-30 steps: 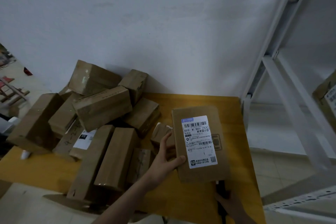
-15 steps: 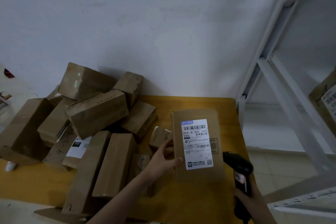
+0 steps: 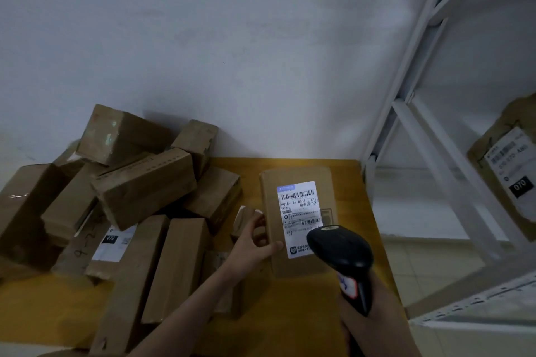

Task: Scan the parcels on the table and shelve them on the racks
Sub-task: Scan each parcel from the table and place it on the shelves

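My left hand (image 3: 251, 243) grips the left edge of a flat brown parcel (image 3: 271, 203), thumb on its front, holding it upright over the yellow table (image 3: 352, 180). Its white shipping label (image 3: 298, 211) faces me and is lit up. My right hand (image 3: 368, 324) grips the handle of a black barcode scanner (image 3: 340, 252), whose head sits just in front of the label's lower right corner and covers part of it.
A heap of several brown parcels (image 3: 142, 185) fills the left half of the table, some stacked against the white wall. A white metal rack (image 3: 435, 159) stands to the right, with a labelled parcel (image 3: 510, 171) on one shelf.
My right hand has brought the scanner up from below the parcel to the label, which now glows with light. The parcel stays held in my left hand.
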Action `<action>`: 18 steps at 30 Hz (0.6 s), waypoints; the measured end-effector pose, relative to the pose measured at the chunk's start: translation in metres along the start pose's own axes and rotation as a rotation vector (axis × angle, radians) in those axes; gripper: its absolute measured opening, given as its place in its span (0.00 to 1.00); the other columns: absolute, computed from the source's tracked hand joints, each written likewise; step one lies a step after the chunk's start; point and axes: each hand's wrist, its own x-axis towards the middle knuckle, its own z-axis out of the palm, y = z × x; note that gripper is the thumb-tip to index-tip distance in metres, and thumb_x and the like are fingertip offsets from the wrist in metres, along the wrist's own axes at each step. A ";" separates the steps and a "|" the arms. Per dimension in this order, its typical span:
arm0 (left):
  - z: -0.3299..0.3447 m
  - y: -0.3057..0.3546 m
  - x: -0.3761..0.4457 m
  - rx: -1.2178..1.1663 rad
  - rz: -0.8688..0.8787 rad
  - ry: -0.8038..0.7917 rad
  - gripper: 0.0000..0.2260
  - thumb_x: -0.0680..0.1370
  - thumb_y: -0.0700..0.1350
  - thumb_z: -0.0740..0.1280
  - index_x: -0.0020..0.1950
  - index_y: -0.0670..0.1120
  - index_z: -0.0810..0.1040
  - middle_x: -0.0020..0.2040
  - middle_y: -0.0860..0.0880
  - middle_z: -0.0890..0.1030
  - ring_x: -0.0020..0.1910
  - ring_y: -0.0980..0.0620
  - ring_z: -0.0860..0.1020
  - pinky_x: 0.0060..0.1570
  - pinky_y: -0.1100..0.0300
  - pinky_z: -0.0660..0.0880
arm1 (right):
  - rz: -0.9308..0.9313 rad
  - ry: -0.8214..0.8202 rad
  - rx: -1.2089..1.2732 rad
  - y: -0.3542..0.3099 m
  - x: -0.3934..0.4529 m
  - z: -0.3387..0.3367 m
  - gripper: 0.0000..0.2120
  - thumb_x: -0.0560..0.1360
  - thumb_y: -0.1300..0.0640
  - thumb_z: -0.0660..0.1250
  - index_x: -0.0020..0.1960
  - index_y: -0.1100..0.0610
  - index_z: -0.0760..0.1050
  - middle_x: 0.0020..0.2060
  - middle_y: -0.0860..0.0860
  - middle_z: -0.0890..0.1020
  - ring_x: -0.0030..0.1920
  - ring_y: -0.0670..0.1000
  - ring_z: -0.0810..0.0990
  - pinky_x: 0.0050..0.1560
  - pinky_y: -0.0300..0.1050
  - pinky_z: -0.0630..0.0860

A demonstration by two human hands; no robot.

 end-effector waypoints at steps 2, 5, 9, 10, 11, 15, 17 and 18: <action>0.000 -0.001 0.001 -0.005 0.000 0.001 0.36 0.73 0.42 0.73 0.75 0.49 0.58 0.59 0.55 0.75 0.54 0.56 0.77 0.41 0.66 0.78 | 0.002 -0.013 -0.046 -0.004 -0.001 0.006 0.13 0.71 0.73 0.65 0.44 0.56 0.70 0.31 0.55 0.74 0.26 0.41 0.76 0.30 0.30 0.71; -0.001 -0.003 0.001 -0.012 0.002 -0.003 0.37 0.72 0.42 0.74 0.75 0.48 0.58 0.59 0.53 0.76 0.55 0.56 0.78 0.41 0.66 0.78 | 0.002 -0.011 -0.055 -0.011 -0.007 0.008 0.20 0.71 0.72 0.66 0.47 0.48 0.66 0.35 0.54 0.75 0.31 0.46 0.74 0.28 0.31 0.70; -0.001 -0.005 -0.001 -0.012 0.002 -0.016 0.38 0.70 0.45 0.75 0.75 0.50 0.58 0.61 0.52 0.75 0.57 0.53 0.78 0.44 0.64 0.79 | -0.031 -0.003 -0.021 -0.019 -0.013 0.008 0.19 0.71 0.71 0.66 0.50 0.49 0.67 0.33 0.54 0.76 0.32 0.50 0.75 0.31 0.35 0.70; -0.002 -0.007 -0.001 -0.009 0.003 -0.020 0.38 0.70 0.46 0.75 0.75 0.51 0.58 0.61 0.51 0.75 0.58 0.52 0.77 0.45 0.63 0.79 | -0.038 0.008 -0.019 -0.019 -0.013 0.007 0.18 0.71 0.71 0.66 0.50 0.50 0.68 0.32 0.55 0.75 0.31 0.51 0.74 0.31 0.38 0.71; -0.001 -0.007 -0.002 -0.002 0.007 -0.023 0.38 0.70 0.46 0.75 0.74 0.51 0.58 0.62 0.51 0.75 0.59 0.51 0.77 0.46 0.62 0.80 | -0.040 0.016 -0.014 -0.018 -0.014 0.007 0.17 0.71 0.71 0.67 0.50 0.52 0.69 0.32 0.55 0.75 0.30 0.51 0.74 0.31 0.40 0.71; 0.000 -0.009 -0.004 0.017 0.021 -0.028 0.39 0.67 0.50 0.75 0.74 0.54 0.58 0.64 0.50 0.74 0.60 0.51 0.77 0.45 0.63 0.80 | -0.019 0.023 0.024 -0.014 -0.012 0.007 0.19 0.71 0.71 0.67 0.57 0.56 0.69 0.32 0.54 0.74 0.30 0.50 0.74 0.28 0.35 0.69; 0.001 -0.008 -0.005 0.025 0.024 -0.030 0.40 0.66 0.51 0.75 0.73 0.53 0.59 0.64 0.50 0.74 0.59 0.52 0.76 0.44 0.63 0.79 | -0.023 0.025 0.032 -0.011 -0.012 0.005 0.19 0.71 0.72 0.66 0.57 0.57 0.69 0.32 0.54 0.73 0.29 0.50 0.73 0.26 0.33 0.68; 0.001 -0.009 -0.006 0.028 0.025 -0.032 0.41 0.65 0.53 0.75 0.74 0.53 0.59 0.64 0.50 0.74 0.60 0.52 0.76 0.45 0.62 0.79 | -0.027 0.020 0.035 -0.010 -0.012 0.004 0.19 0.71 0.72 0.66 0.58 0.57 0.69 0.32 0.55 0.73 0.29 0.50 0.73 0.25 0.33 0.69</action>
